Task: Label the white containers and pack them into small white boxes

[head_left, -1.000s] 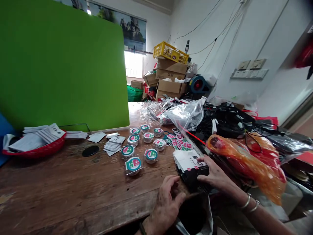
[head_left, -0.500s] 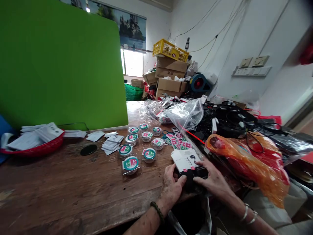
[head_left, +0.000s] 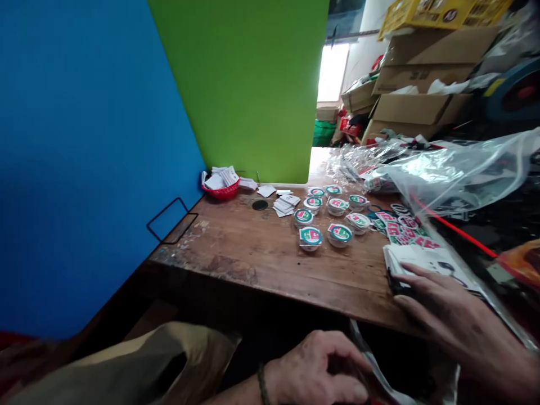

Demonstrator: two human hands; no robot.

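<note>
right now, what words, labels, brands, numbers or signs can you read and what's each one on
"A5", on the round badge of the yellow crate; the second character is a bit soft.
Red bowl: pale lettering on the side, too blurred to quote surely.
Cardboard box: faint print, unreadable.
Round tubs and loose stickers: printed marks too small to read.
White leaflets: pictures show, no readable words.
</note>
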